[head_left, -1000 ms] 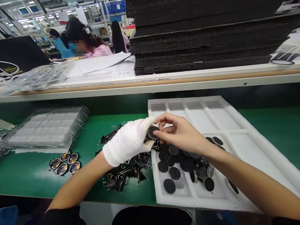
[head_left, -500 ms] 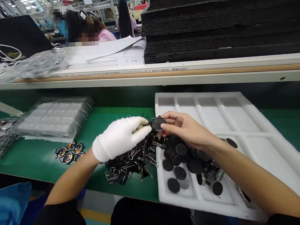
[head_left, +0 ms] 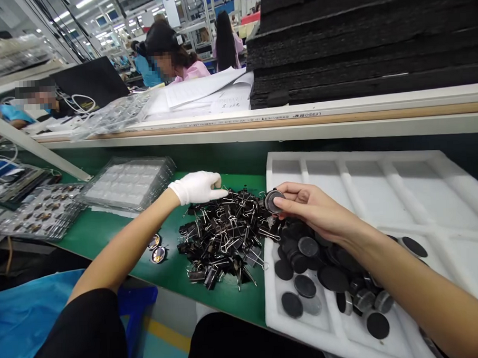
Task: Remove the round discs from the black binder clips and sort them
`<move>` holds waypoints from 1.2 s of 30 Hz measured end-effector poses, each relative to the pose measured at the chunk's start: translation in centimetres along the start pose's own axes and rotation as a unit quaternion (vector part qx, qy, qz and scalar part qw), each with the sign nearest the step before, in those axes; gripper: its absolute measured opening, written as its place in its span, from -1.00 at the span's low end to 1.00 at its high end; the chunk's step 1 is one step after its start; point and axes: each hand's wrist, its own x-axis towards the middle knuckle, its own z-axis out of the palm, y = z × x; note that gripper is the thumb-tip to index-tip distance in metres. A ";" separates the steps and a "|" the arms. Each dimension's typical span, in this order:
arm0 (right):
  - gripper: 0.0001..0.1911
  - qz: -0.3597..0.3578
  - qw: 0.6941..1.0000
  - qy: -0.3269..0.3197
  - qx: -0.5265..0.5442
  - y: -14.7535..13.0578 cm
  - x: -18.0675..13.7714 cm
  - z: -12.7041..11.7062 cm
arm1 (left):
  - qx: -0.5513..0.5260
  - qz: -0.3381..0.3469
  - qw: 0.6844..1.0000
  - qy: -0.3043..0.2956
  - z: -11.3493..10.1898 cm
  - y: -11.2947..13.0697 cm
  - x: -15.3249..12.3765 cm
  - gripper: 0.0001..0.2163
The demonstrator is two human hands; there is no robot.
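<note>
My left hand (head_left: 200, 187), in a white glove, is over the back left edge of a pile of black binder clips (head_left: 225, 232). Its thumb stands apart from the curved fingers, and nothing shows between them. My bare right hand (head_left: 303, 200) pinches round black discs (head_left: 275, 200), stacked face to face, between thumb and fingers at the pile's right side. Below it, many loose black discs (head_left: 305, 286) lie in the near compartments of a white foam tray (head_left: 419, 221). Small dark-rimmed lenses (head_left: 159, 255) rest on the green table, partly hidden by my left forearm.
Clear plastic trays (head_left: 128, 181) are stacked at the left, beside another stack of trays holding lenses (head_left: 42, 208). A white shelf edge (head_left: 229, 134) crosses behind, carrying papers (head_left: 207, 96) and black foam sheets (head_left: 355, 42). Co-workers sit beyond it.
My left hand has drawn away from the discs, back and to the left. My right hand still holds them. The view has swung left, showing more lens trays.
</note>
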 end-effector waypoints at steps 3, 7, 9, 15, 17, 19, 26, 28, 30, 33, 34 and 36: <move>-0.65 -0.003 1.000 0.001 -0.011 -0.4 -0.3 0.0 | 0.033 0.025 0.999 -0.013 1.1 1.3 0.6 -0.55; -0.63 -0.015 0.999 0.003 -0.030 -1.1 -0.6 -0.4 | 0.010 0.052 0.997 -0.047 0.9 1.1 1.0 -0.62; -0.61 -0.013 0.999 -0.005 -0.039 -1.6 -0.8 -0.6 | -0.030 0.075 0.995 -0.055 0.2 0.4 1.0 -0.64; -0.59 -0.003 0.998 -0.024 -0.051 -2.2 -0.9 -0.9 | -0.124 0.086 0.988 -0.042 -2.1 -1.8 0.3 -0.68; -0.60 0.005 0.997 -0.045 -0.068 -2.1 -0.9 -1.0 | -0.109 0.079 0.990 -0.032 -2.8 -2.1 -0.1 -0.69; -0.61 0.010 0.994 -0.067 -0.087 -2.0 -0.9 -1.1 | -0.057 0.077 0.995 -0.021 -3.6 -2.0 -0.6 -0.74; -0.64 0.002 0.988 -0.089 -0.125 -2.2 -1.1 -1.2 | -0.042 0.132 0.990 0.010 -4.7 -0.6 -1.6 -0.74; -0.66 -0.008 0.988 -0.083 -0.130 -2.2 -1.1 -1.2 | -0.075 0.119 0.990 0.009 -4.5 -0.6 -1.8 -0.74; -0.68 -0.022 0.987 -0.078 -0.136 -2.1 -1.0 -1.2 | -0.126 0.089 0.988 0.020 -4.2 -0.5 -2.1 -0.75; -0.68 -0.036 0.986 -0.072 -0.145 -1.8 -1.0 -1.2 | -0.208 0.040 0.975 0.071 -4.0 0.7 -2.7 -0.72; -0.67 -0.041 0.987 -0.067 -0.141 -1.8 -1.0 -1.2 | -0.224 0.035 0.969 0.093 -3.9 1.5 -2.9 -0.71; -0.68 -0.054 0.989 -0.057 -0.125 -1.8 -1.1 -0.8 | -0.234 0.047 0.963 0.128 -3.8 3.7 -3.3 -0.70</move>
